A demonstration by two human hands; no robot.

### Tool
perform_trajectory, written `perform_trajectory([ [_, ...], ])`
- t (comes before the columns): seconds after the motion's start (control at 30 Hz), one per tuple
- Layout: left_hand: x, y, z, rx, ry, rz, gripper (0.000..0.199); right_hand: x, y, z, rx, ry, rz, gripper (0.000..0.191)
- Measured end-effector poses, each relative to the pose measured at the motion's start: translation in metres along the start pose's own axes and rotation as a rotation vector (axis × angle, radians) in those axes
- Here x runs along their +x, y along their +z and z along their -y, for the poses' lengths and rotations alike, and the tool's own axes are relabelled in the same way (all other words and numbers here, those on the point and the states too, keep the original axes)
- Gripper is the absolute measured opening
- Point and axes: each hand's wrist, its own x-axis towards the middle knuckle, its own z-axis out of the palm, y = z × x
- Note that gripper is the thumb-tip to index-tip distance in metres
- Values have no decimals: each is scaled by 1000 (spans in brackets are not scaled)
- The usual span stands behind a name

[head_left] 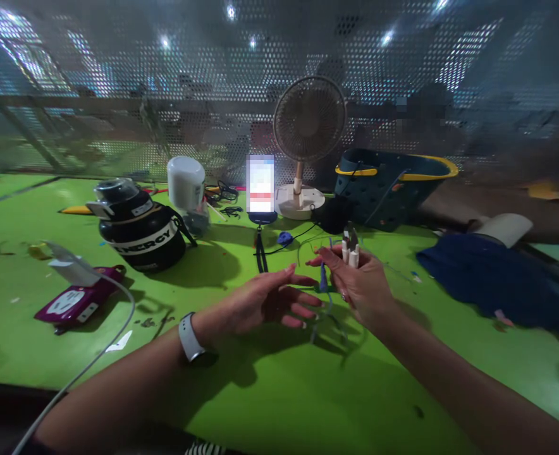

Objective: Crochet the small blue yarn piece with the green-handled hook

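My right hand (367,287) is closed around a small white-handled tool (352,253) whose dark tips point up; its exact kind is hard to make out. Between the thumb and forefinger of that hand hangs a thin purple-blue strand (324,278), with pale loops trailing below over the green table (279,404). My left hand (265,300) is just left of the strand, fingers apart and holding nothing I can see. Its fingertips come close to the strand; whether they touch it is blurred. A blue knotted scrap (284,238) lies beyond both hands.
A lit phone (260,183) stands before a white fan (298,199). Left are a black jug (141,237), a white bottle (186,183) and a purple power strip (78,300) with a cable. Right are a dark green basket (379,196) and navy cloth (479,272).
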Motion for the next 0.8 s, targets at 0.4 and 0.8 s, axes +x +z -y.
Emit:
perform_trajectory([
  [0.4,2,4,10,250,253,-59,23,-1,7,0,192,199,173,37],
  [0.8,4,1,6,546,447,-297,21,8,-6,2,-192,218,81,54],
])
